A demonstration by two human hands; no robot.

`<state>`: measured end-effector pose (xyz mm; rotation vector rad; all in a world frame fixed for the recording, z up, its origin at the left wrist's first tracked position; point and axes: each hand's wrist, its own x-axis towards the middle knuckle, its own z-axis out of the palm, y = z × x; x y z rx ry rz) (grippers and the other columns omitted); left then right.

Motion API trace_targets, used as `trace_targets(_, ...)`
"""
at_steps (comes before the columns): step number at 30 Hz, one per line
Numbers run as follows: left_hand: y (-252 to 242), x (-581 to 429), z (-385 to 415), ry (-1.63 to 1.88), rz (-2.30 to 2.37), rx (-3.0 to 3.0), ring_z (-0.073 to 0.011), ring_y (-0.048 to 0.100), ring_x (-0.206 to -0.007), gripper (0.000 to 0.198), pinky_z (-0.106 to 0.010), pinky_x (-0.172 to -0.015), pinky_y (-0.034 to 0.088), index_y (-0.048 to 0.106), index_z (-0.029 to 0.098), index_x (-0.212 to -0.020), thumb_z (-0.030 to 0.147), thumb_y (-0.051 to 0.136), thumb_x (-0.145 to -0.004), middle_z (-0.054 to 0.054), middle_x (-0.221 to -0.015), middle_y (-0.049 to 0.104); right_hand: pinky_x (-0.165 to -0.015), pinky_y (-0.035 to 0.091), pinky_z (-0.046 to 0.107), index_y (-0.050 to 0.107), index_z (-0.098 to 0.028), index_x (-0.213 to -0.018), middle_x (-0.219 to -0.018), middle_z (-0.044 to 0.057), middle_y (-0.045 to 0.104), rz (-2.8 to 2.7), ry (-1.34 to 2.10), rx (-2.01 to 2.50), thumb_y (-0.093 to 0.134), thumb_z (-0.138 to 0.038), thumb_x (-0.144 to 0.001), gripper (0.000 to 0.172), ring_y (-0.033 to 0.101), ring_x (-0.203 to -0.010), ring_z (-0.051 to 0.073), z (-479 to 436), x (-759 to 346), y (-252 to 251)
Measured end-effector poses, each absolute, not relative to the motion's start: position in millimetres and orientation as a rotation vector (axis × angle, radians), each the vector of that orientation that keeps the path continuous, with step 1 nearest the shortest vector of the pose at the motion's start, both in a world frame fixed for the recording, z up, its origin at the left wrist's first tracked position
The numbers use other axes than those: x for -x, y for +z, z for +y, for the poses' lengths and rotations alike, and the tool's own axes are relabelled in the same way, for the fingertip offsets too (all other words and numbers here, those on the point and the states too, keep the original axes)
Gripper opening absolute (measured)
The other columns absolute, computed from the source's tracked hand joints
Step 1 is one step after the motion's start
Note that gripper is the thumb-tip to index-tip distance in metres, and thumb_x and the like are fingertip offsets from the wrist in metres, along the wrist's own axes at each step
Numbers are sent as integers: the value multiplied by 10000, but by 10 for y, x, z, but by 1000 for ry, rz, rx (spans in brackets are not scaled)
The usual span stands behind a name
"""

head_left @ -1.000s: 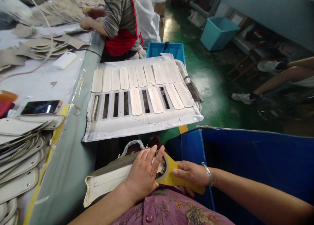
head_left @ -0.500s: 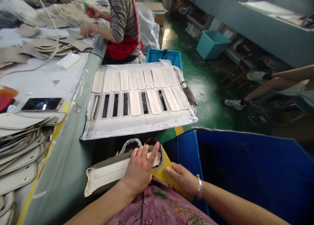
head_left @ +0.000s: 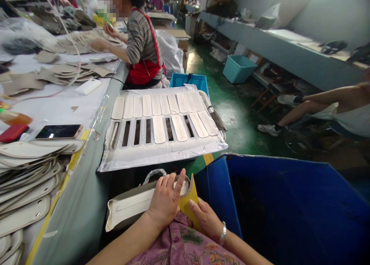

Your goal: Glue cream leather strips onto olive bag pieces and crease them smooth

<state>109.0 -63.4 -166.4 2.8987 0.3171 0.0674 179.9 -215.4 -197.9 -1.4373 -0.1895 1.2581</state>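
My left hand [head_left: 165, 200] lies flat, fingers stretched out, pressing on a cream and grey leather piece [head_left: 130, 205] that rests on my lap. My right hand [head_left: 204, 218] grips a yellow template [head_left: 187, 202], which is tilted up on edge against the right end of the leather piece. Just beyond my hands stands a white tray [head_left: 162, 152] with rows of cream strips [head_left: 157, 104] laid over its slots.
A stack of cream leather pieces [head_left: 26, 172] and a phone [head_left: 59, 131] lie on the table at left. A blue bin [head_left: 289, 203] stands to my right. A person in a red apron [head_left: 143, 45] works at the far table end. Another person's legs [head_left: 306, 107] stretch in from the right.
My right hand has drawn back toward my body, turning the yellow template up on edge. My view has lifted, showing more of the room. My left hand stays on the leather piece.
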Motion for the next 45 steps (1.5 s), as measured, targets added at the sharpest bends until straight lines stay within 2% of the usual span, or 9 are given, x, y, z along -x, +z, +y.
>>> trace_targets(5, -1664, -1085, -648, 72, 353, -2928, -291, 415, -1113, 975, -431, -978, 287, 135, 97, -1413, 291, 664, -616, -165, -1248, 456, -457, 359, 222, 551, -156, -898, -568, -48, 452, -35, 877, 1231, 628, -473, -727, 368, 420, -455, 72, -2315, -2027, -1565)
trace_targets(9, -1693, -1090, -686, 82, 340, -3025, -318, 424, -1105, 883, -440, -963, 299, 294, 83, -1367, 358, 685, -623, -191, -1256, 456, -520, 413, 229, 530, -183, -800, -585, -67, 394, 62, 570, 1008, 669, -371, -707, 251, 422, -517, 73, -1932, -2142, -1390)
trace_targets(14, -1780, -1080, -737, 117, 358, -3165, -326, 455, -1096, 599, -465, -926, 327, 349, 139, -1347, 275, 536, -794, -197, -1233, 482, -372, 325, 178, 503, -190, -791, -515, -105, 333, 78, 459, 1024, 647, -445, -708, 304, 276, -390, 35, -1399, -2083, -1646)
trace_targets(17, -1789, -1100, -763, 131, 378, -3219, -313, 464, -1092, 511, -477, -912, 338, 356, 161, -1341, 189, 458, -842, -200, -1225, 484, -312, 216, 161, 510, -187, -816, -487, -109, 333, 38, 426, 1102, 621, -515, -704, 364, 255, -352, 29, -1304, -2073, -1768)
trace_targets(20, -1770, -1119, -775, 144, 380, -3222, -303, 479, -1070, 472, -482, -894, 351, 377, 161, -1328, 163, 426, -859, -201, -1215, 492, -296, 205, 158, 519, -180, -818, -464, -113, 338, 15, 473, 1117, 636, -523, -681, 387, 252, -330, 27, -1304, -2148, -1783)
trace_targets(25, -1776, -1083, -772, 169, 337, -3226, -308, 469, -1084, 490, -480, -907, 329, 355, 146, -1340, 173, 424, -856, -203, -1225, 494, -263, 202, 167, 510, -179, -750, -431, -121, 323, -25, 556, 1099, 653, -520, -637, 386, 240, -297, 34, -1317, -2305, -1798)
trace_targets(30, -1749, -1048, -747, 103, 355, -3164, -311, 442, -1106, 520, -481, -922, 300, 310, 153, -1361, 233, 425, -861, -197, -1258, 459, -301, 228, 146, 527, -176, -841, -453, -115, 356, -63, 497, 1126, 625, -499, -711, 362, 276, -324, 22, -1278, -2225, -1850)
trace_targets(36, -1576, -1099, -594, -135, 362, -2886, -293, 461, -1060, 962, -436, -914, 329, 255, 84, -1358, 620, 602, -638, -175, -1219, 494, -293, 229, 156, 533, -164, -817, -456, -110, 359, -144, 593, 1121, 660, -465, -698, 348, 264, -322, 24, -1313, -2205, -1750)
trace_targets(45, -1499, -1213, -594, -172, 475, -2839, -282, 516, -911, 732, -415, -814, 371, 446, 93, -1126, 500, 692, -570, -128, -1020, 555, -318, 216, 166, 500, -192, -872, -513, -104, 313, -111, 513, 1152, 568, -460, -786, 290, 251, -360, 36, -1441, -1978, -1764)
